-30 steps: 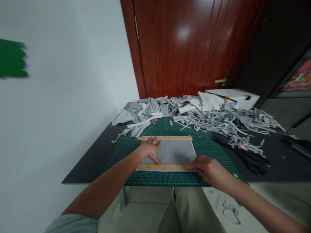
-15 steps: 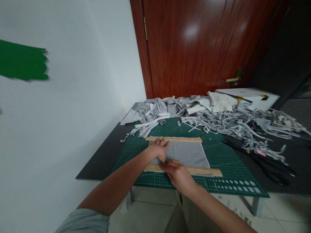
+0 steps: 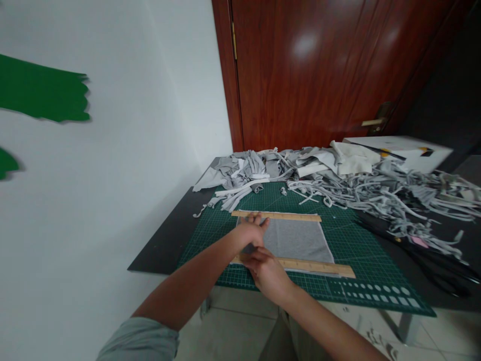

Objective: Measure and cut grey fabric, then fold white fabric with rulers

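A grey fabric rectangle (image 3: 296, 239) lies on a green cutting mat (image 3: 353, 255). One wooden ruler (image 3: 285, 216) lies along its far edge, and a second wooden ruler (image 3: 319, 266) lies along its near edge. My left hand (image 3: 251, 231) presses flat on the fabric's left side, fingers reaching the far ruler. My right hand (image 3: 267, 273) rests on the left end of the near ruler, fingers bent down on it, close to my left hand.
A heap of grey fabric strips and scraps (image 3: 338, 183) covers the back of the black table (image 3: 165, 240). Black scissors (image 3: 428, 260) lie at the right. A white box (image 3: 409, 150) stands behind the heap. A red-brown door (image 3: 319, 75) and a white wall stand beyond.
My right hand slid from the right end of the near ruler to its left end, beside my left hand. The near ruler now sticks out further right. The view has turned left.
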Demonstrator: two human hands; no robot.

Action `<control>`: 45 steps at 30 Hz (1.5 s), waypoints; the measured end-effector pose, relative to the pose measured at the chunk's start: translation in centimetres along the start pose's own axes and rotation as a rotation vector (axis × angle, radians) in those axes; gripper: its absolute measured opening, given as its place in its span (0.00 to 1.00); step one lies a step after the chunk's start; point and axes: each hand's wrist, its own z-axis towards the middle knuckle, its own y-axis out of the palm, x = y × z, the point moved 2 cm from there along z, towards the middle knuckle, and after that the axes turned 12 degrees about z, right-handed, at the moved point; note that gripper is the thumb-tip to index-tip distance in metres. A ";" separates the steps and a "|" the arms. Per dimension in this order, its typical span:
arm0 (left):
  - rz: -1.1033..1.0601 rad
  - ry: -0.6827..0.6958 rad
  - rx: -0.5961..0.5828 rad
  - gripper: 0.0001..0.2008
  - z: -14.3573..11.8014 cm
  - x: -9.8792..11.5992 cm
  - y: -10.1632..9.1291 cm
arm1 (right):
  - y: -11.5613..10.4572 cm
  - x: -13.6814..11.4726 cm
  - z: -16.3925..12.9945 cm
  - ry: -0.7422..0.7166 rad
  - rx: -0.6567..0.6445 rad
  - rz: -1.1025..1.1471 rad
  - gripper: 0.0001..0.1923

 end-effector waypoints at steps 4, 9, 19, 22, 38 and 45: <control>-0.018 0.004 0.003 0.67 0.2 0.0 0.1 | 0.4 -0.5 0.6 0.042 -0.033 -0.020 0.13; -0.012 0.009 0.018 0.66 -0.3 0.2 0.0 | 0.2 -0.6 0.4 0.062 -0.062 -0.038 0.16; -0.026 0.001 0.034 0.65 0.5 0.1 0.5 | -0.8 -0.9 0.5 0.018 -0.149 -0.145 0.10; 0.000 0.003 0.019 0.63 0.5 0.1 0.4 | -1.2 -0.9 0.5 0.022 -0.178 -0.165 0.11; -0.031 -0.029 0.039 0.63 -0.5 0.3 -0.1 | -3.0 -0.1 -1.5 -0.049 -0.125 -0.222 0.10; 0.044 -0.003 0.007 0.71 -1.1 0.3 -0.4 | -5.0 0.6 -3.3 -0.031 -0.101 -0.258 0.12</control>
